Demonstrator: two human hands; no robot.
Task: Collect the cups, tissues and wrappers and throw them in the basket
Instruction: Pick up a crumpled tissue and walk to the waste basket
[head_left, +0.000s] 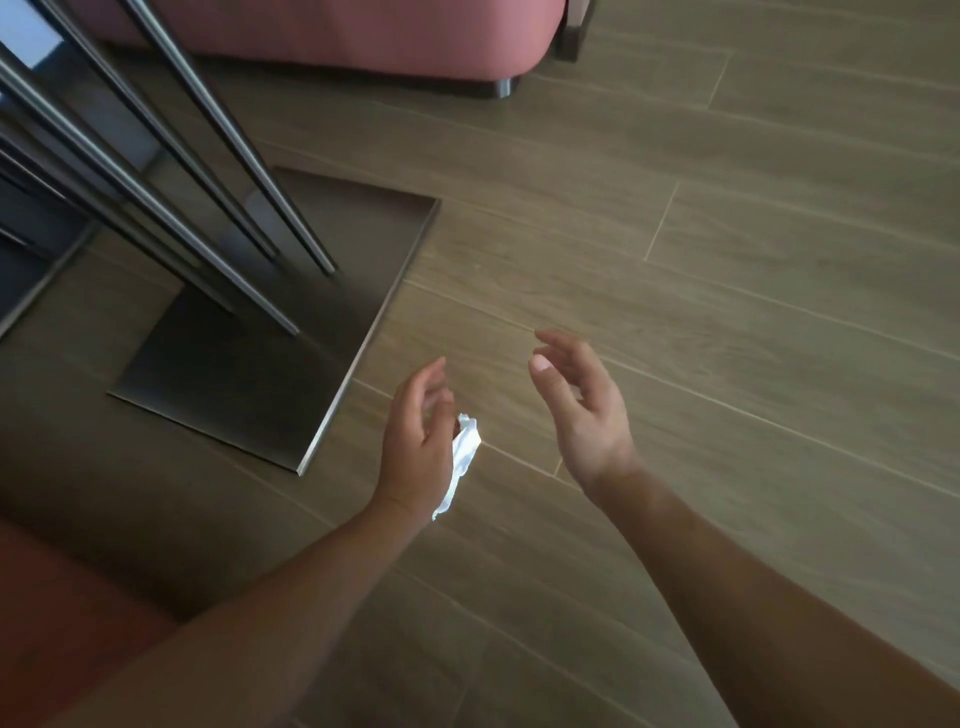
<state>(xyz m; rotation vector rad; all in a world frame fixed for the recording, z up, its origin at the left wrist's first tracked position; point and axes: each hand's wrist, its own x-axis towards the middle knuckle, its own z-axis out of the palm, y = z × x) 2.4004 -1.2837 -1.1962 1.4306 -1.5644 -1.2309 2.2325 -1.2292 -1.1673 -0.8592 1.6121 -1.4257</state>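
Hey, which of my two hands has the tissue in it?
Your left hand: the crumpled white paper tissue hangs from its palm side. The right hand is empty, fingers relaxed.

No text, label, brand, number or sign can be read anywhere in this view. The surfaces that could carry print are all plain: the white tissue (465, 452), the metal base plate (291, 374), the pink seat (337, 31) and the wood-look floor (727, 260). The floor has only grain and joint lines.
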